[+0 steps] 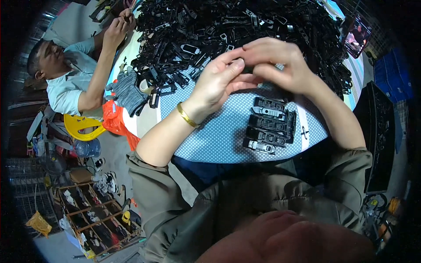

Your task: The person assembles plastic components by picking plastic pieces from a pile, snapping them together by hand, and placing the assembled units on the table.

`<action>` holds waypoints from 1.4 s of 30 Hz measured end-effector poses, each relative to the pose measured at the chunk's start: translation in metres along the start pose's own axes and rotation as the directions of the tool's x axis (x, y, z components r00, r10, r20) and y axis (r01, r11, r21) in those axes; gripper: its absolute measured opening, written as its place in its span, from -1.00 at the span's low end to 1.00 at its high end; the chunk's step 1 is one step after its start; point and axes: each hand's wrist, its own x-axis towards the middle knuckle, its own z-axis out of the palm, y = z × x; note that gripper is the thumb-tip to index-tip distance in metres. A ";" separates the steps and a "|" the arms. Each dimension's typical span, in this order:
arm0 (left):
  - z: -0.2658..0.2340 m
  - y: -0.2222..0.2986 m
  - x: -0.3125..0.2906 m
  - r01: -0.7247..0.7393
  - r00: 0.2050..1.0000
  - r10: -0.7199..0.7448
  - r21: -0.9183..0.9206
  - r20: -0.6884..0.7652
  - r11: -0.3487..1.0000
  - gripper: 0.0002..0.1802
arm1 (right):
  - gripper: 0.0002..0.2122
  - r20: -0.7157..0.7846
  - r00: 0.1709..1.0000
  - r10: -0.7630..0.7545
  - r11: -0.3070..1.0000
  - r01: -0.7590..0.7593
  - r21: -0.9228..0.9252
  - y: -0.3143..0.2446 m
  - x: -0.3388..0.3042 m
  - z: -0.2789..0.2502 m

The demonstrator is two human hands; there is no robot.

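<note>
Both my hands are raised close together over the blue dotted tablecloth [210, 140]. My left hand [217, 81], with a gold bangle [187, 115] on the wrist, is closed, thumb and fingers pressed together. Facing it, my right hand [280, 63] has curled fingers that meet the left fingertips. Something small and dark seems to be between them, but the fingers hide it. Below my right hand lies a neat row of black and grey plastic parts [271, 126]. A small black cross-shaped piece [304, 132] rests to its right on a white strip.
A large heap of black plastic parts [188, 26] covers the far side of the table. Grey gloves [127, 90] and a tape roll [144, 85] lie at the left. A co-worker [72, 74] sits far left. A phone [357, 36] stands at the right edge.
</note>
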 end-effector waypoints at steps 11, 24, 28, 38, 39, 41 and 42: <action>-0.002 -0.021 0.003 0.080 0.995 -0.091 0.201 0.049 0.976 -0.56 | -0.87 -0.091 0.956 0.280 0.503 -0.227 -0.834 0.111 0.090 -0.005; -0.002 -0.025 0.004 0.125 0.992 -0.130 0.272 0.001 0.954 -0.61 | -0.93 -0.047 0.999 0.018 0.818 -0.042 -0.573 0.116 0.077 -0.017; 0.003 -0.028 0.008 0.127 0.989 -0.143 0.304 0.031 0.944 -0.60 | -0.92 0.073 0.918 0.390 0.297 -0.051 -0.954 0.144 0.089 -0.002; -0.001 -0.021 0.003 0.159 0.985 -0.171 0.317 0.010 0.935 -0.60 | -0.90 0.132 0.935 0.330 0.668 -0.133 -0.732 0.113 0.089 -0.022; 0.000 -0.022 0.004 0.163 0.985 -0.175 0.321 0.009 0.933 -0.61 | -0.90 0.133 0.933 0.334 0.665 -0.134 -0.735 0.111 0.086 -0.026; 0.002 -0.023 0.007 0.163 0.984 -0.179 0.335 0.019 0.928 -0.61 | -0.86 -0.080 0.923 0.377 0.848 -0.378 -0.372 0.107 0.081 -0.031; 0.001 -0.023 0.007 0.164 0.983 -0.182 0.353 0.019 0.921 -0.61 | -0.86 -0.071 0.929 0.363 0.878 -0.367 -0.309 0.102 0.081 -0.030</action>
